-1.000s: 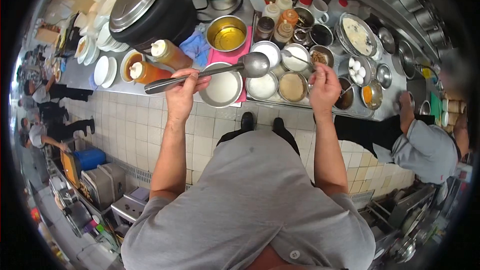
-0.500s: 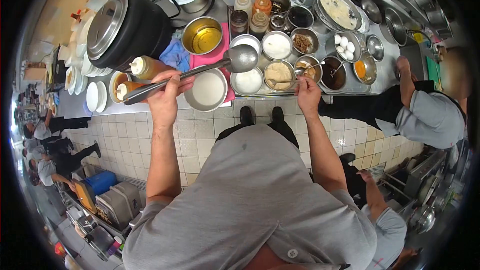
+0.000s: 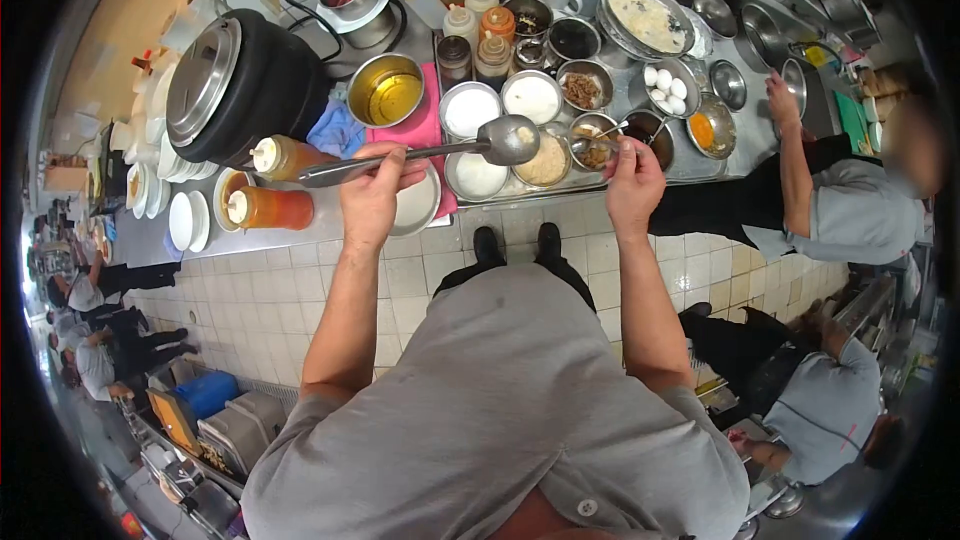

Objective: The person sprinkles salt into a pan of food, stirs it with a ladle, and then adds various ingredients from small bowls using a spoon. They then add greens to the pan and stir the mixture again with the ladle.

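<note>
Left hand: your left hand (image 3: pixel 375 190) is closed around the handle of the ladle (image 3: pixel 440 152), fingers wrapped over the top of it.
Ladle: it lies nearly level above the worktop (image 3: pixel 325 220), with its handle end pointing to your left and its cup to the right. The cup hangs over the cluster of seasoning bowls, just above the bowl of white powder (image 3: pixel 476 177). What is in the cup is too small to tell.
Right hand: your right hand (image 3: pixel 632 180) is pinched shut on the small spoon (image 3: pixel 600 132).
Small spoon: its tip sits over the bowl of brown seasoning (image 3: pixel 592 150), right beside the ladle's cup.
Hands together: they are well apart, one on each tool, both raised over the front edge of the worktop.
Under your left hand: a large steel bowl (image 3: pixel 415 208) with a pale inside, partly covered by your wrist and lying on a pink cloth (image 3: pixel 420 125).
Further back: a bowl of yellow oil (image 3: pixel 388 90), and to its left a black pot (image 3: pixel 235 80) with a steel lid.
To your left: two orange squeeze bottles (image 3: pixel 285 155) lying on their sides.
To your right: a bowl of eggs (image 3: pixel 665 85), and a co-worker's hand (image 3: pixel 778 95) on the worktop, well apart from yours.
</note>
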Demonstrator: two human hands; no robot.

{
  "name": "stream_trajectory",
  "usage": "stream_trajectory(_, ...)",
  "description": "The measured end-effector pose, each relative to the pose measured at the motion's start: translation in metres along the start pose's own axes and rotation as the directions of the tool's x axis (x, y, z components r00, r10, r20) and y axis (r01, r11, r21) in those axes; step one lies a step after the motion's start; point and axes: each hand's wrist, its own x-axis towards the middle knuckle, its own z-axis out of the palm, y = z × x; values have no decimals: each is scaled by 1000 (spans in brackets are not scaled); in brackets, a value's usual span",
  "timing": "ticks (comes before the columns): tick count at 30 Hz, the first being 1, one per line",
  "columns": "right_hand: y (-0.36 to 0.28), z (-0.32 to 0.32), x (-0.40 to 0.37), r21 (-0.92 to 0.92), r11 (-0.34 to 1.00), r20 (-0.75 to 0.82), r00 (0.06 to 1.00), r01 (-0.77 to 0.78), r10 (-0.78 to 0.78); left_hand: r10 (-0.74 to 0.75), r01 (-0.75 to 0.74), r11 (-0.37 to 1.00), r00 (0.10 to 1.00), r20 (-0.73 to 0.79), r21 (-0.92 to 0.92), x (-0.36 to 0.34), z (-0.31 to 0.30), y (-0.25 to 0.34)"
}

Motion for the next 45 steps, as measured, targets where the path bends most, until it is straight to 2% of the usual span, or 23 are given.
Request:
stream_trajectory(3, 42, -15, 4, -82, 997, -44, 999, 4, -7, -2, 2, 1000, 1000, 11, -26, 2, 6, -3)
stream_trajectory(5, 68, -26, 0, -25, 976, 74, 973, -216, 217, -3, 4, 998, 1000, 19, -66, -3, 8, 3)
stream_trajectory(7, 67, -30, -6, -4, 910, 142, 900, -415, 411, 22, -19, 996, 999, 35, -88, -11, 17, 8)
stream_trajectory(8, 70, -43, -10, -112, 968, 55, 971, -225, 232, 26, -22, 996, 999, 39, -83, -17, 25, 15)
stream_trajectory(10, 80, -82, -20, -382, 916, -67, 985, 121, -158, 61, -55, 996, 993, 98, -66, -33, 44, 23)
stream_trajectory(14, 134, -208, -50, -362, 928, -79, 995, -84, 59, 19, -20, 1000, 971, 239, 0, -74, 108, 25)
stream_trajectory(15, 134, -246, -64, -468, 878, -66, 995, -96, 73, -4, -3, 1000, 958, 287, 24, -87, 130, 23)
stream_trajectory(17, 145, -327, -100, -514, 828, -95, 975, -222, 203, 34, -11, 998, 907, 419, -59, -114, 179, 5)
stream_trajectory(23, 178, -580, -242, -579, 686, -388, 889, -442, 245, -84, 155, 986, 761, 643, -55, -233, 367, -61)
stream_trajectory(24, 176, -616, -261, -503, 685, -466, 833, -527, 299, -130, 180, 984, 734, 666, -6, -253, 399, -77)
stream_trajectory(26, 181, -681, -281, -409, 692, -608, 743, -594, 279, -198, 248, 968, 690, 696, 30, -300, 470, -102)
stream_trajectory(27, 182, -715, -287, -368, 694, -666, 696, -619, 268, -250, 293, 954, 680, 689, 57, -324, 504, -113)
stream_trajectory(28, 173, -739, -280, -218, 715, -743, 588, -664, 319, -263, 310, 948, 643, 719, 71, -345, 539, -123)
stream_trajectory(31, 110, -806, -218, -136, 619, -746, 491, -774, 450, -299, 363, 928, 583, 755, 87, -393, 642, -165)
stream_trajectory(34, 133, -866, -148, -345, 662, -804, 573, -665, 157, -279, 367, 927, 540, 794, 76, -418, 752, -207)
stream_trajectory(36, 139, -905, -99, -377, 706, -792, 603, -599, 90, -285, 380, 922, 527, 801, 77, -429, 834, -232)
stream_trajectory(38, 145, -947, -59, -451, 653, -721, 680, -609, 136, -250, 344, 937, 536, 806, 62, -435, 920, -267)
stream_trajectory(39, 172, -970, -46, -523, 704, -669, 743, -481, 10, -232, 334, 942, 552, 801, 42, -441, 967, -284)
stream_trajectory(40, 180, -986, -29, -475, 761, -636, 770, -442, 50, -156, 318, 948, 549, 821, -33, -446, 1014, -299)
stream_trajectory(41, 186, -1004, -13, -363, 731, -587, 751, -578, 303, -106, 293, 953, 555, 825, -75, -450, 1059, -315)
stream_trajectory(43, 190, -1030, 20, -375, 734, -507, 788, -566, 349, -38, 197, 976, 556, 830, -87, -455, 1147, -335)
stream_trajectory(44, 191, -1044, 42, -484, 744, -451, 860, -460, 238, -26, 212, 970, 585, 810, -122, -459, 1192, -340)
stream_trajectory(45, 172, -1064, 73, -474, 737, -386, 866, -482, 318, -9, 215, 965, 602, 798, -151, -460, 1236, -343)
